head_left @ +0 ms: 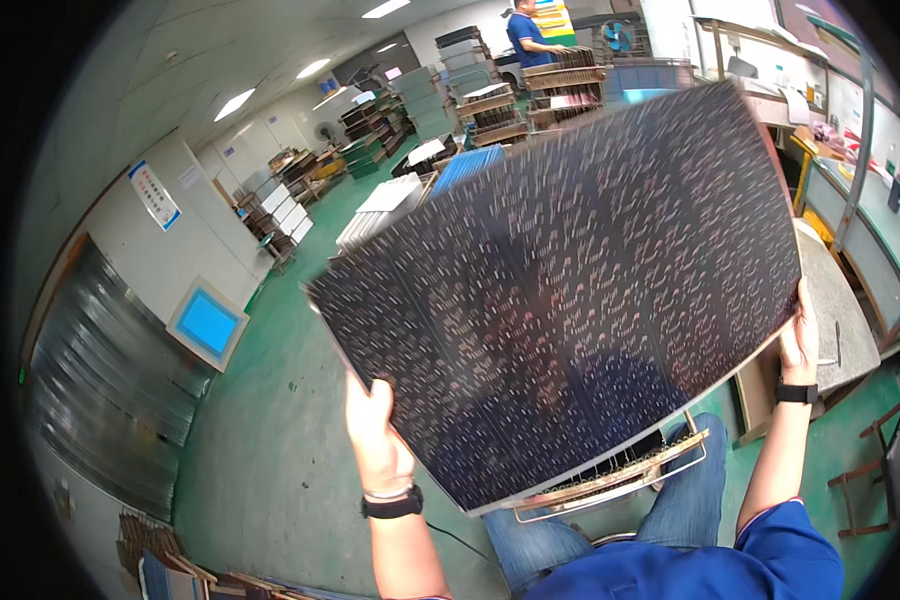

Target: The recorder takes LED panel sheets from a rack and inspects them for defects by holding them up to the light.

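A large dark rectangular panel (570,300), covered in rows of small pale marks, is held up in front of me at a tilt. My left hand (378,435) grips its left edge near the lower corner, with the thumb on the front face. At the right edge my right hand (799,335) is closed on the panel, its fingers partly behind it. Just under the panel's lower edge, over my lap, a brass-coloured wire rack (620,472) shows in part. The panel hides the rest of it.
A grey-topped workbench (838,330) with a pen-like tool stands at my right, beside a dark stool (895,460). Stacked racks (562,90) and another person (532,35) are at the back. Blue sheets (467,168) lie beyond the panel. A blue-faced frame (208,320) leans on the left wall.
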Demonstrator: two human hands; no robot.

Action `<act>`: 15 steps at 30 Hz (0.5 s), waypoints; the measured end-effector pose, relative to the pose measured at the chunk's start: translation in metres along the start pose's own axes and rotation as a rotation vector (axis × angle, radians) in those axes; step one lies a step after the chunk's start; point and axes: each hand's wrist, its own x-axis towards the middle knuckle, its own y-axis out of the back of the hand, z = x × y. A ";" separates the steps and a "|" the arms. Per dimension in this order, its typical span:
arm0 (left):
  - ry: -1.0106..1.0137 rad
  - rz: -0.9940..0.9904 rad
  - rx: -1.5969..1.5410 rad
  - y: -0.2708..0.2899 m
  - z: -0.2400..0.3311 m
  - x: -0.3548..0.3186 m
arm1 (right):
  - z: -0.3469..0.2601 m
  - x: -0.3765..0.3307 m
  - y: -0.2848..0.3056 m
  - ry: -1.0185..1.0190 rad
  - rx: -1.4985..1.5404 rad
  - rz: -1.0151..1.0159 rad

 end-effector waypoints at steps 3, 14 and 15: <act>0.233 0.105 -0.126 -0.015 -0.011 -0.018 | -0.002 0.003 0.028 0.006 -0.062 0.056; 0.354 0.239 -0.220 -0.013 -0.044 -0.041 | 0.035 -0.033 0.014 -0.028 0.020 -0.041; 0.375 0.247 -0.263 -0.016 -0.050 -0.041 | 0.042 -0.047 -0.008 -0.094 0.044 -0.168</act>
